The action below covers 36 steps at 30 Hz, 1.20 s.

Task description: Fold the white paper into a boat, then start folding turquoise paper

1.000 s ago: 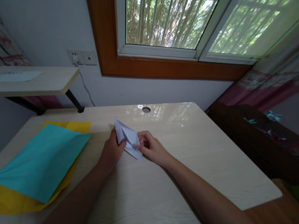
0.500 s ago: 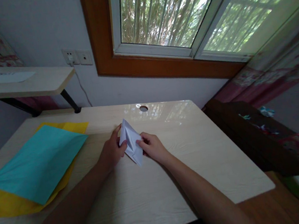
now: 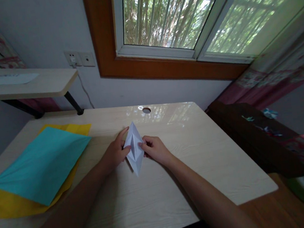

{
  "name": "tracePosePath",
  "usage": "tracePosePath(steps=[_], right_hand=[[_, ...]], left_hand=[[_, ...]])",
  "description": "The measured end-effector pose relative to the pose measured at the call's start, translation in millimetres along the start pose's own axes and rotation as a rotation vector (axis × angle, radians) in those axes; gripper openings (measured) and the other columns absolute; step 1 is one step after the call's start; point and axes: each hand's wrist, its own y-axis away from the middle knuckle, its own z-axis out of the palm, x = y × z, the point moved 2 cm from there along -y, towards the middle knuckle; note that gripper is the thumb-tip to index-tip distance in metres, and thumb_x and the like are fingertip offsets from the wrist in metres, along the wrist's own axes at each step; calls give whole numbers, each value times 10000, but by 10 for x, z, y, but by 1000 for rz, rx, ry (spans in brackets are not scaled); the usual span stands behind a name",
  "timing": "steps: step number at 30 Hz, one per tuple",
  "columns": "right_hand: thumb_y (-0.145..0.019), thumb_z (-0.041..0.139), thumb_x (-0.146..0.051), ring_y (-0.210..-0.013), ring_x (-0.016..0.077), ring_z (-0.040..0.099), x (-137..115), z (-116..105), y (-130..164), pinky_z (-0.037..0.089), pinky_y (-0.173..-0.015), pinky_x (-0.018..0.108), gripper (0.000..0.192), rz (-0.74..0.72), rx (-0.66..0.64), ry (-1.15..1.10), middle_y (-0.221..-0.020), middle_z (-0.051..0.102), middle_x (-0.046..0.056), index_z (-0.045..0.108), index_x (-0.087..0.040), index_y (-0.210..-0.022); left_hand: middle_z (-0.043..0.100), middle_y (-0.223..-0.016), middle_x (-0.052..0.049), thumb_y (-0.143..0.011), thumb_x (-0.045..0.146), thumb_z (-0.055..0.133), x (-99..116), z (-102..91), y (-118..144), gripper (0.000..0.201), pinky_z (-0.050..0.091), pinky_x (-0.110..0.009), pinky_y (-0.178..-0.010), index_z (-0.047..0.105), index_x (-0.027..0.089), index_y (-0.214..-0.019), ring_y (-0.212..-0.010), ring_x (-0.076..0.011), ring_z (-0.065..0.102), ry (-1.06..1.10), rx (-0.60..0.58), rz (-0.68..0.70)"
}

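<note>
A white folded paper shape (image 3: 134,148), a long diamond with a crease down its middle, lies on the pale wooden desk (image 3: 207,166) with its points toward the wall and toward me. My left hand (image 3: 115,153) grips its left edge, index finger stretched along the upper left side. My right hand (image 3: 154,150) pinches its right edge with thumb and fingers. Both forearms reach in from the bottom of the view.
A teal paper sheet (image 3: 41,165) lies on a yellow sheet (image 3: 3,207) at the desk's left. A cable hole (image 3: 146,110) sits near the back edge. A raised shelf (image 3: 33,85) stands at the left, a window above, dark furniture (image 3: 256,138) to the right.
The folded paper has turned from a slant to lie straight, its near point now toward me. Both hands kept hold and shifted slightly with it.
</note>
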Motion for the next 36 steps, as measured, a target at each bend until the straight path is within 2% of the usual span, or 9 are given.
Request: tracePosePath(steps=[4,8,11,15,22,30,36], right_hand=[[-904,572,-365,-492,105,510,12,0,4,355,-493,205,304,-31,0,7,-543,545,-47,457,-208,-670],[-915,560,-373,-489,100,467,5,-6,8,343,-499,209,308,-83,-12,31,-539,527,-48,472,-206,-672],[-913,564,-370,-515,103,482,-1,-7,9,350,-515,211,314,-116,-14,50,-558,533,-42,467,-204,-664],[-907,566,-376,-523,109,502,8,-4,8,348,-515,213,305,-94,-24,68,-574,559,-35,466,-207,-674],[-899,564,-405,-510,112,492,16,-16,1,349,-503,216,319,-54,-25,20,-559,559,-33,457,-212,-669],[-912,563,-422,-504,118,501,14,-24,8,365,-498,224,317,-39,-23,-3,-568,567,-31,473,-215,-690],[-908,572,-461,-512,121,522,51,-40,3,387,-499,224,333,-19,-32,-45,-582,579,-25,487,-215,-701]], left_hand=[[664,-691,31,-804,244,600,-27,7,-19,785,437,-232,-472,317,209,-1536,-463,-142,584,-72,15,-11],[738,-991,-60,-763,241,637,-61,15,-43,768,537,-311,-733,391,184,-1489,-833,-240,717,-172,65,37],[731,-1049,-77,-763,233,625,-96,16,-59,750,526,-348,-850,403,173,-1478,-966,-267,705,-172,75,56],[734,-953,-53,-768,210,596,-107,11,-62,750,525,-328,-795,389,175,-1488,-914,-254,706,-115,69,52],[705,-811,-4,-768,203,596,-29,-6,-32,737,455,-264,-603,398,181,-1479,-680,-196,661,-94,77,13],[632,-713,32,-793,227,615,-60,-12,-35,714,418,-248,-573,412,202,-1476,-600,-161,593,-60,89,26],[654,-778,11,-799,230,612,-72,-13,-38,713,431,-248,-577,401,210,-1480,-643,-166,607,15,63,28]])
